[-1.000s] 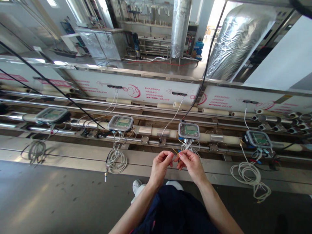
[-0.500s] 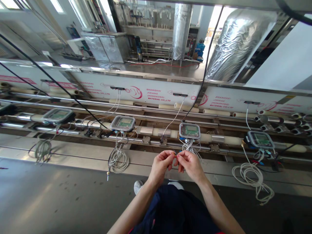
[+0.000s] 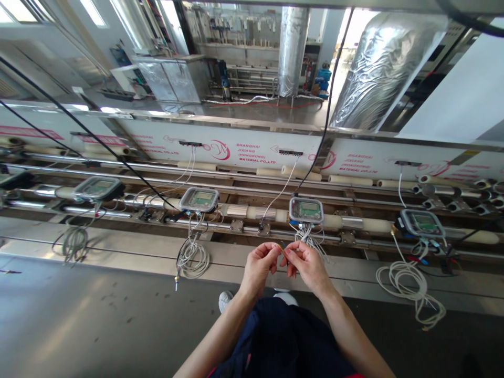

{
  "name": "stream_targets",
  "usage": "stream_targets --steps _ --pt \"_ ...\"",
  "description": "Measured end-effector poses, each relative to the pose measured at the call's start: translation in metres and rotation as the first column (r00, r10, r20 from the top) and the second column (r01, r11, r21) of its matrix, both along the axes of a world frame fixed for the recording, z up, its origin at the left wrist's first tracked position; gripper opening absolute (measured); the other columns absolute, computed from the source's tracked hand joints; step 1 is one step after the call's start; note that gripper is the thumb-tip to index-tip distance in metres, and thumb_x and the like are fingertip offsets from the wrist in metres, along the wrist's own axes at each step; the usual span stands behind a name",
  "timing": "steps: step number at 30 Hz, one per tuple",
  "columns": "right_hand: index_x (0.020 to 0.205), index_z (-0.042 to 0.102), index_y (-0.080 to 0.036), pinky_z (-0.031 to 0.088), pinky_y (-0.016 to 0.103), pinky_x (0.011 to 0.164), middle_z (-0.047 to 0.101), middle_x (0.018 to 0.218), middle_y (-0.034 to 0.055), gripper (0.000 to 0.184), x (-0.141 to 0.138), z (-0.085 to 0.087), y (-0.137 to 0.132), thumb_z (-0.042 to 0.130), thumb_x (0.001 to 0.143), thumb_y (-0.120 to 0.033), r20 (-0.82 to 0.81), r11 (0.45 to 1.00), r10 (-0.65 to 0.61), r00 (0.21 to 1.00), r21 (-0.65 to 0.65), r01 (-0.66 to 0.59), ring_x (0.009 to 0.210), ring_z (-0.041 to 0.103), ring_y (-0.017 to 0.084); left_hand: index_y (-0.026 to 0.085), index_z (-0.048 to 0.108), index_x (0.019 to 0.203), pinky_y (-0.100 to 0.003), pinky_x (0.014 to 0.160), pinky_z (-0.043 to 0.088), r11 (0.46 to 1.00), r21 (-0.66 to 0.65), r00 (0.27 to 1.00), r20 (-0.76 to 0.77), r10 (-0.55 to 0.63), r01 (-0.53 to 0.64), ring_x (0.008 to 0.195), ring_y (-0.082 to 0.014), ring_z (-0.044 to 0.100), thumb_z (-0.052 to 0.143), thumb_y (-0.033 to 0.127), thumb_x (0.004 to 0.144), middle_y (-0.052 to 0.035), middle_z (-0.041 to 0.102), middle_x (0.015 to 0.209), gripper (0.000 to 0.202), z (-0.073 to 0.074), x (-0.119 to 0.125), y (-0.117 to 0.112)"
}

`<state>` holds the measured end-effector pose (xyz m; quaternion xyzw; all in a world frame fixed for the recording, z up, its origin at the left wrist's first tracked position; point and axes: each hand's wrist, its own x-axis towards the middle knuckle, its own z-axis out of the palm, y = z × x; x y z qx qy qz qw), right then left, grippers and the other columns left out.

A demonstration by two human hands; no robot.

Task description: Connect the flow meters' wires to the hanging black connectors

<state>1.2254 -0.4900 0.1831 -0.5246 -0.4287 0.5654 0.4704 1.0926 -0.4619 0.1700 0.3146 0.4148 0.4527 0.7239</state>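
Both hands meet in front of my body, fingertips pinched close together. My left hand [image 3: 260, 265] and my right hand [image 3: 305, 263] grip a thin yellowish wire [image 3: 282, 249] between thumbs and forefingers; its ends are hidden by the fingers. Just beyond the hands, a clear-lidded meter box [image 3: 306, 210] with a green circuit board sits on the roller rail. A bundle of grey cables [image 3: 311, 239] hangs from its underside, partly behind my right hand.
More such meter boxes stand along the rail, one to the left [image 3: 199, 200] and one to the right [image 3: 422, 224]. Coiled grey cables [image 3: 193, 261] hang over the metal ledge [image 3: 228, 262]. A black cable [image 3: 327, 113] runs down from above. White panels [image 3: 220, 142] line the back.
My fingertips have drawn slightly apart, and more of the yellowish wire shows between them. The view has shifted very slightly; the boxes and cables otherwise stay as they were.
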Motion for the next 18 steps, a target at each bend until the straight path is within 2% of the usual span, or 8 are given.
stream_targets --steps 3,6,9,13,15,18 --pt "0.082 0.049 -0.019 0.041 0.021 0.044 0.065 0.068 -0.0015 0.032 -0.001 0.001 -0.001 0.061 0.077 -0.049 -0.082 0.999 0.002 0.997 0.036 0.001 0.046 0.055 0.009 0.011 0.060 0.073 -0.016 0.042 0.024 0.996 -0.079 0.995 0.095 0.040 -0.032 0.048 -0.0046 0.037 0.080 0.042 0.060 0.0009 0.050 0.061 0.039 -0.003 0.001 0.001" --pt "0.081 0.048 -0.020 0.040 0.020 0.045 0.059 0.062 -0.0054 0.034 -0.002 -0.001 -0.002 0.069 0.071 -0.045 -0.110 0.998 -0.023 0.994 0.048 0.029 0.046 0.051 0.007 0.010 0.060 0.073 -0.015 0.042 0.024 0.990 -0.139 0.986 0.161 0.044 -0.022 0.050 -0.0051 0.037 0.082 0.039 0.056 0.0005 0.049 0.061 0.040 -0.003 0.001 0.000" --pt "0.086 0.053 -0.020 0.038 0.019 0.043 0.057 0.057 -0.0065 0.034 -0.002 -0.004 -0.002 0.071 0.070 -0.044 -0.014 0.998 -0.056 0.998 0.032 0.056 0.043 0.047 0.006 0.011 0.059 0.070 -0.016 0.042 0.025 0.998 -0.045 0.998 0.047 0.040 -0.038 0.047 -0.0048 0.035 0.078 0.042 0.061 0.0015 0.048 0.058 0.037 0.002 0.001 -0.003" --pt "0.081 0.060 -0.017 0.034 0.019 0.038 0.061 0.060 -0.0015 0.033 -0.002 -0.005 -0.002 0.064 0.076 -0.049 0.109 0.992 -0.119 0.987 0.055 0.113 0.039 0.046 0.006 0.012 0.060 0.070 -0.018 0.041 0.026 0.990 0.128 0.979 -0.188 0.081 -0.057 0.043 -0.0059 0.036 0.075 0.045 0.064 0.0007 0.052 0.057 0.037 0.007 0.001 -0.005" --pt "0.083 0.058 -0.017 0.032 0.019 0.036 0.065 0.067 0.0008 0.034 -0.003 -0.004 -0.003 0.062 0.076 -0.050 0.053 0.983 -0.178 0.983 0.060 0.175 0.040 0.050 0.007 0.012 0.060 0.071 -0.018 0.041 0.026 0.989 0.125 0.975 -0.197 0.101 -0.077 0.043 -0.0059 0.036 0.073 0.045 0.066 0.0018 0.050 0.056 0.036 0.006 0.001 -0.004" --pt "0.083 0.051 -0.019 0.038 0.020 0.039 0.066 0.071 0.0010 0.034 -0.006 -0.003 -0.004 0.062 0.077 -0.051 -0.071 0.974 -0.212 0.975 0.067 0.217 0.044 0.055 0.009 0.012 0.059 0.072 -0.018 0.043 0.028 0.992 0.069 0.989 -0.094 0.113 -0.107 0.046 -0.0058 0.036 0.074 0.043 0.067 0.0019 0.048 0.058 0.035 0.003 0.001 -0.004"
